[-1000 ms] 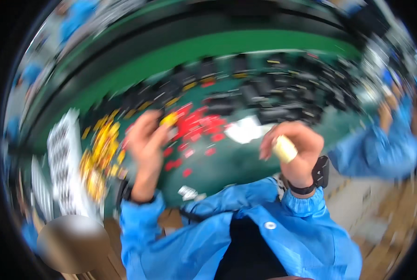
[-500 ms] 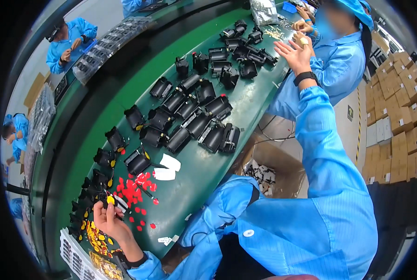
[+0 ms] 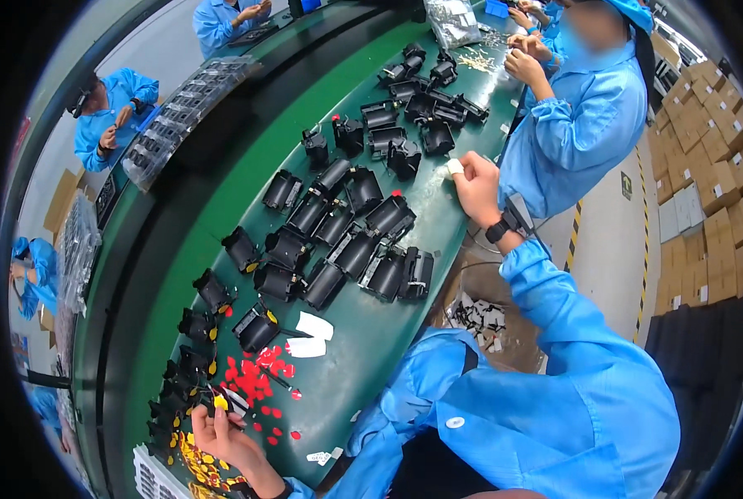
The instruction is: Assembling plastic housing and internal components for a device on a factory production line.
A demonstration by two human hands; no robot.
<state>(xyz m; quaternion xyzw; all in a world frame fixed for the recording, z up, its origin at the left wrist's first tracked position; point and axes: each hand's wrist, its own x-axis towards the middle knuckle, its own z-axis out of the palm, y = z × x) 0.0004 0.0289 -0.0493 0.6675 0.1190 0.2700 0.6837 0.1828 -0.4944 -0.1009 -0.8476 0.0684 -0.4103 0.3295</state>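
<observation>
At the lower left, my left hand (image 3: 228, 439) grips a small black part by its edge. A yellow tab (image 3: 220, 402) lies by the fingertips, and a white strip shows beside it. My right hand (image 3: 478, 190) hovers over the table's near right edge with fingers curled together. A pale cover wraps one of its fingertips, and anything pinched there is too small to make out. Black plastic housings (image 3: 356, 252) stand in loose rows between the hands. Red tabs (image 3: 249, 378) are scattered right of my left hand; more yellow tabs (image 3: 195, 459) lie below it.
Two white pieces (image 3: 308, 346) lie beside the red tabs. A white tray (image 3: 157, 480) sits at the lower left. A co-worker (image 3: 584, 125) works at the far right, near a clear bag (image 3: 452, 23). Below the table edge is a box of scraps (image 3: 505, 333).
My right hand has come back from beside the co-worker, lower and to the left, and its spread fingers have curled in. My left hand keeps its hold. The whole view has shifted slightly.
</observation>
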